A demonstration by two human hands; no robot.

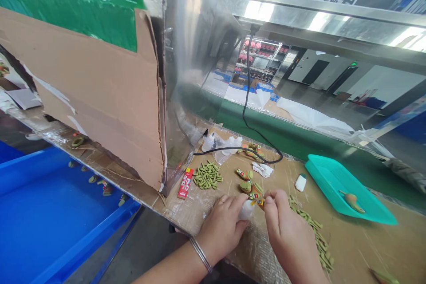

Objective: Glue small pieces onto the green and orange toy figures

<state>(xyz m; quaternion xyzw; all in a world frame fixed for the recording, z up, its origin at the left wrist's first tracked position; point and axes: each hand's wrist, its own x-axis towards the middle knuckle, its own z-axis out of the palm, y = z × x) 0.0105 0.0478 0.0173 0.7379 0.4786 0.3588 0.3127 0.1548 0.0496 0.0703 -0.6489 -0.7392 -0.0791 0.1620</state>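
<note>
Both hands meet over a cardboard-covered bench [359,244]. My left hand [222,226], with a ring and thin bangles at the wrist, is closed around a small clear white bottle [246,210]. My right hand [286,235] pinches a small colourful figure piece [258,202] right beside the bottle's tip. Just beyond my fingers lie more small green and orange figures [248,182]. A pile of small green pieces [208,175] lies to the left, and a row of similar green pieces [316,233] runs along the right of my right hand.
A teal tray [333,177] with one figure in it sits at right. A white cap-topped bottle [300,182], a red tube [185,183], plastic bags and a black cable [248,111] lie further back. A cardboard sheet [100,93] leans left; blue bin [43,222] below.
</note>
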